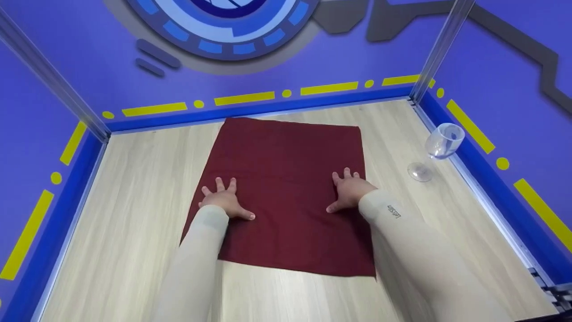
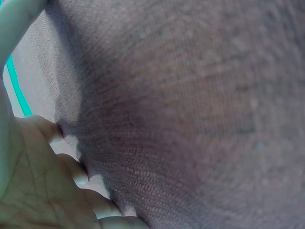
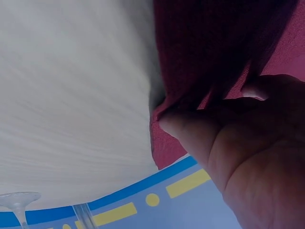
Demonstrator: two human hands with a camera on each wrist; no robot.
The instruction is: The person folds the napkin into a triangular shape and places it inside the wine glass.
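A dark red cloth (image 1: 286, 156) lies spread on the table, almost flat with faint wrinkles near its lower half. My left hand (image 1: 223, 201) rests on its left side, fingers spread and thumb pointing inward. On the right side, my right hand (image 1: 351, 192) touches the cloth close to its edge, fingers also spread. The left wrist view shows the left palm (image 2: 43, 191) over the fabric, fingertips against it. In the right wrist view, fingertips of the right hand (image 3: 257, 162) press the cloth (image 3: 190, 47) by its border, with small folds beside them.
An upright stemmed wine glass (image 1: 444, 141) stands on the table right of the cloth, near the right wall. Blue panels with yellow dashes (image 1: 243, 98) enclose the wooden table (image 1: 134, 188) at the back and both sides. Metal posts (image 1: 440, 49) mark the corners.
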